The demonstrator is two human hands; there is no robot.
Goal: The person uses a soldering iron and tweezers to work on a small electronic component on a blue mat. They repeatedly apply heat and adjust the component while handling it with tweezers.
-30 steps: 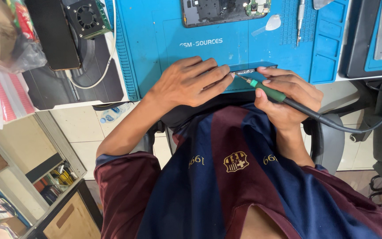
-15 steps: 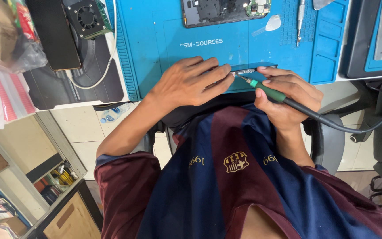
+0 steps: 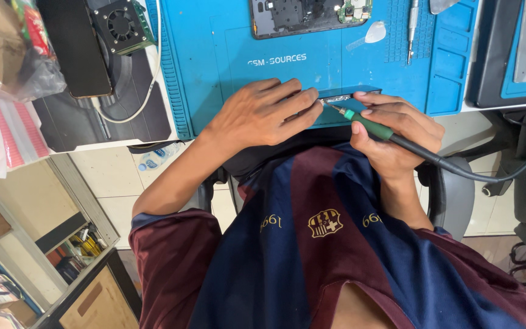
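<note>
My left hand (image 3: 263, 113) lies flat on the near edge of the blue work mat (image 3: 226, 61), its fingertips pressing down a small metal part (image 3: 336, 97). My right hand (image 3: 394, 131) grips a green-handled soldering iron (image 3: 366, 123) like a pen. The iron's tip touches the small part right beside my left fingertips. A black cable (image 3: 476, 173) runs from the iron off to the right.
An opened phone (image 3: 308, 15) lies at the mat's far side, with a screwdriver (image 3: 411, 27) and a pick (image 3: 375, 31) nearby. A small fan unit (image 3: 120, 24) and a black mat (image 3: 92, 116) sit left. Plastic bags (image 3: 1, 91) are far left. A chair armrest (image 3: 455, 201) is right.
</note>
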